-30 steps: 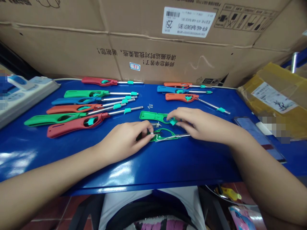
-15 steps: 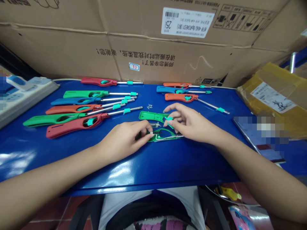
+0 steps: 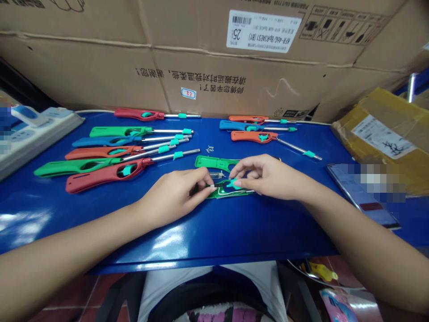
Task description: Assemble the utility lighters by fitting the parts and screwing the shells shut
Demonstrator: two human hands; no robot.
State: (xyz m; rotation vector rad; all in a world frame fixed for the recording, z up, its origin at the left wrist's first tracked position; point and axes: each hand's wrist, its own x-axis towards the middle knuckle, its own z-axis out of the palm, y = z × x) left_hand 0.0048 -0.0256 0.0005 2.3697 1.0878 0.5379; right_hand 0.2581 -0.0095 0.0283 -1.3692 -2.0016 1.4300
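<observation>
My left hand [image 3: 177, 190] is closed in a pinch on a small black igniter [image 3: 216, 184] over the opened green lighter shell half [image 3: 224, 194]. A thin white wire curves through that shell, and a metal tube runs right from it. Between the fingertips of my right hand [image 3: 268, 176] is a teal trigger [image 3: 231, 184], held at the shell's loop against the igniter's right end. The other green shell half [image 3: 211, 162] lies just behind, partly covered by my right fingers. A clear fuel tank [image 3: 215, 175] rests between the two halves.
Several coloured gas lighters [image 3: 103, 176] lie at the left, and more lighters [image 3: 254, 136] at the back right. A power strip [image 3: 36, 136], a phone [image 3: 362, 194] and a taped parcel [image 3: 385, 134] flank the blue table [image 3: 214, 237]. A large carton [image 3: 187, 58] stands behind.
My right hand has lowered the teal trigger from above the rear shell half to the igniter in the front shell. My left hand has stayed in place.
</observation>
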